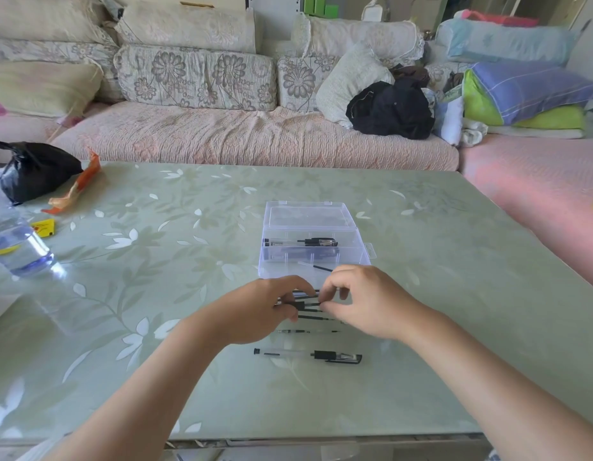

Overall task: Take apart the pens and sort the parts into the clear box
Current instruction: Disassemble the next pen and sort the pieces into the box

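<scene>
Head view: left hand [261, 311] and right hand [358, 301] both pinched shut on one pen [305, 304], just short of clear box [313, 227]. Light, stiff, slick plastic; probably best held near ends, pulled straight.

a black plastic bag [35, 169] sits far left of the hands, an orange wrapper [76, 188] just beside it. nearer, a clear water bottle [17, 242] lies tilted by a yellow tag [44, 227]. beyond the hands, a floral sofa [222, 128] holds dark clothes [391, 109].
</scene>
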Demonstrator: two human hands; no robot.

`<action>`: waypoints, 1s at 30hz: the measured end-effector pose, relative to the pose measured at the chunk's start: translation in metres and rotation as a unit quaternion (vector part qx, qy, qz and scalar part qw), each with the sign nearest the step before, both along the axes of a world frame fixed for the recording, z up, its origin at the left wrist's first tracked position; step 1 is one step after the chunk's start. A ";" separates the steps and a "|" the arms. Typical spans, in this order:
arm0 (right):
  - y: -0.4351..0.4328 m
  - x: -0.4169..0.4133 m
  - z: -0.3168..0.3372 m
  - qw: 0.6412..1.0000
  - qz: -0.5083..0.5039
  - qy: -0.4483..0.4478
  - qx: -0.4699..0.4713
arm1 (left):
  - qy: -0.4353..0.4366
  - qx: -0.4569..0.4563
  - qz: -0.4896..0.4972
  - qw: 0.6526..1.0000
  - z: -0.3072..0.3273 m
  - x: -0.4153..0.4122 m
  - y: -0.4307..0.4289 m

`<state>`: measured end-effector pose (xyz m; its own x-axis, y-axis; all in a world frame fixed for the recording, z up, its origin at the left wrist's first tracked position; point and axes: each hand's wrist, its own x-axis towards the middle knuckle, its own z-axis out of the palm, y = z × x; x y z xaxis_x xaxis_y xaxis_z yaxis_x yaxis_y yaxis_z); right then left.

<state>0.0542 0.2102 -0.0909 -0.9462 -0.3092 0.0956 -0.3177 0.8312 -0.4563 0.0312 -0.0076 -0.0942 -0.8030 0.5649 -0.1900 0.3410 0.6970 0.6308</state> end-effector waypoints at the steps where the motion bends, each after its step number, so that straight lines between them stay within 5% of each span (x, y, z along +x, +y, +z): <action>1: -0.002 0.000 -0.002 1.000 0.008 -0.005 -0.011 | 0.001 0.000 -0.004 1.000 0.000 0.002 0.001; 6: 0.007 -0.001 0.003 0.999 -0.013 -0.026 -0.020 | 0.008 0.003 0.000 1.000 -0.001 0.003 0.002; 13: 0.028 0.003 -0.001 0.991 -0.034 -0.057 0.117 | 0.000 0.005 0.002 1.000 -0.001 0.004 0.004; 19: 0.022 0.008 -0.004 0.991 -0.007 -0.004 0.136 | -0.002 -0.005 -0.001 1.000 -0.007 0.003 0.006; 30: 0.014 0.012 0.002 0.999 -0.044 -0.006 0.032 | 0.000 -0.007 -0.005 1.000 -0.007 0.002 0.007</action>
<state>0.0662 0.2242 -0.0893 -0.9708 -0.2303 0.0667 -0.2373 0.8831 -0.4046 0.0336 -0.0008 -0.1008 -0.7978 0.5695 -0.1980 0.3473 0.7025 0.6213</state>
